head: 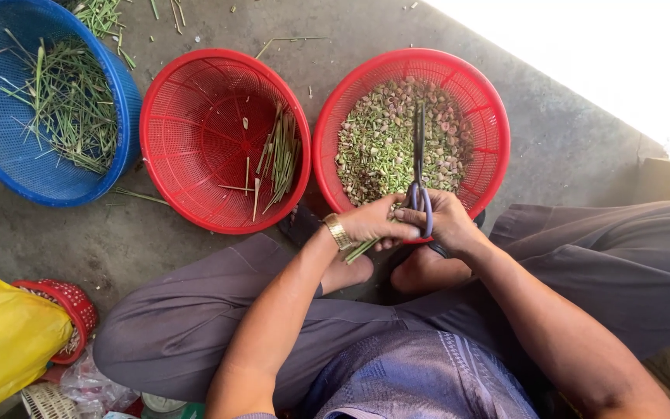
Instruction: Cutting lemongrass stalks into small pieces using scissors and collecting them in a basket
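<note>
— Fingers of the right hand [450,221] are closed in the scissors [419,174]; the left hand [372,223] pinches green stems [362,250] above the red basket [490,116].
— The stems look light and thin, probably easy to bend; holding close to the cut seems best.

Daylight flooded my view from the upper right, beyond the red basket of chopped pieces [411,132], where the floor [568,140] burned out to pure white with no detail. Left of that basket the light was even and soft, with shadows faint under the rims. Focus held sharp across the baskets and hands. Toward the frame edges beyond it, I saw mild wide-angle bending and softer detail.
</note>
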